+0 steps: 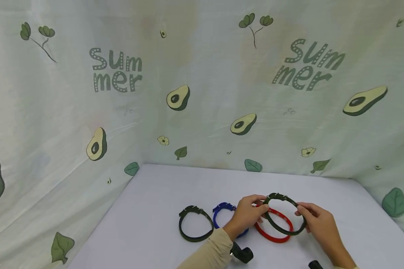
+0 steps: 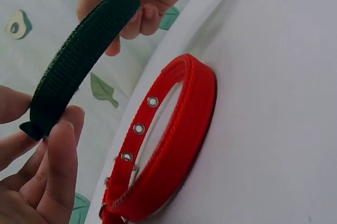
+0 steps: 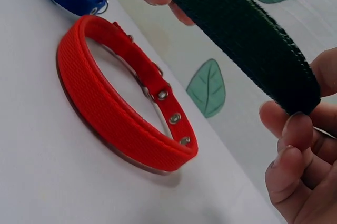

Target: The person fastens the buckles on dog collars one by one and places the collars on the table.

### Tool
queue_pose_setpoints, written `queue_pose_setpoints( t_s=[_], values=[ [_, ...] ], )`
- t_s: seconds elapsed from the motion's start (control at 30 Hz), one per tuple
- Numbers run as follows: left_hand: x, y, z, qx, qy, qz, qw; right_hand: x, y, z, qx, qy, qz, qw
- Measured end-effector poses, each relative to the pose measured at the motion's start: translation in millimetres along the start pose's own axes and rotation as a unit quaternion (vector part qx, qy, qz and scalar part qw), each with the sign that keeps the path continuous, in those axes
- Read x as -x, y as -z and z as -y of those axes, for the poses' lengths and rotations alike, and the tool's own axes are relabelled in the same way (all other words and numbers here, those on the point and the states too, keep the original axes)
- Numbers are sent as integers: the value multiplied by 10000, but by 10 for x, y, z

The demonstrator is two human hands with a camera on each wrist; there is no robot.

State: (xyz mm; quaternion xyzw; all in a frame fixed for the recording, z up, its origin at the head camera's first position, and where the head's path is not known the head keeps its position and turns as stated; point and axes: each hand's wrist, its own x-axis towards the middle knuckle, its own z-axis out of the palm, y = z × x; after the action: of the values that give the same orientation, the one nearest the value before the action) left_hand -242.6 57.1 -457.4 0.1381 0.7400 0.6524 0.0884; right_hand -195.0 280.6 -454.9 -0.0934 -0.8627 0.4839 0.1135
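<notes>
- Head view: I held a dark green collar [image 1: 284, 213] up off the white table [image 1: 161, 194], one hand on each side of the loop. My left hand [image 1: 247, 213] pinched it near the buckle end and my right hand [image 1: 318, 220] pinched the opposite curve, so the ring stayed open and level between them. It hung just above a red collar [image 1: 274, 233] lying flat on the table. A blue collar [image 1: 222, 211] lay just left of the red one, partly behind my left wrist, and a second dark green collar [image 1: 195, 223] lay further left. The three lay side by side in a row near the front edge, in easy reach. An avocado-print cloth [image 1: 121, 74] walled in the table at the back and sides.

- Left wrist view: my left fingers [image 2: 58, 150] were closed on the end of the dark green webbing, thumb on one face and fingers on the other, which kept the strap edge-on and taut. My right hand gripped its far end. The red collar rested buckled in a ring on the table below, its eyelets [image 2: 138, 128] showing.

- Right wrist view: my right fingers [image 3: 295, 145] were clamped on the green strap's end, thumb opposite. It spanned above the red collar without touching it; the blue one sat beyond.
</notes>
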Motion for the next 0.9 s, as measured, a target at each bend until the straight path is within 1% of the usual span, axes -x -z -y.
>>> queue_pose_setpoints(
  t_s=[0.13, 0.27, 0.37, 0.43, 0.57, 0.67, 0.77, 0.9],
  values=[
    [-30, -58, -16, 57, 163, 135, 9998, -12, 31, -39, 40, 19, -159, 9999],
    [-67, -109, -38, 61, 240, 374, 9990, -24, 78, -69, 154, -53, -301, 9994],
    [-80, -143, -55, 76, 264, 545, 9981, -17, 124, -95, 228, -169, -311, 9991],
    [-85, -164, -66, 130, 249, 603, 9978, -15, 153, -110, 256, -218, -293, 9990],
    [-92, -189, -95, 232, 165, 617, 9977, -21, 203, -115, 273, -214, -225, 9991],
    [-96, -208, -124, 195, 128, 588, 9980, -32, 248, -108, 339, -165, -129, 9992],
    [-99, -244, -154, 136, 199, 558, 9982, -53, 306, -120, 384, -164, 50, 9991],
    [-109, -329, -197, 134, 388, 506, 9979, -86, 404, -168, 404, -180, 222, 9988]
  ],
)
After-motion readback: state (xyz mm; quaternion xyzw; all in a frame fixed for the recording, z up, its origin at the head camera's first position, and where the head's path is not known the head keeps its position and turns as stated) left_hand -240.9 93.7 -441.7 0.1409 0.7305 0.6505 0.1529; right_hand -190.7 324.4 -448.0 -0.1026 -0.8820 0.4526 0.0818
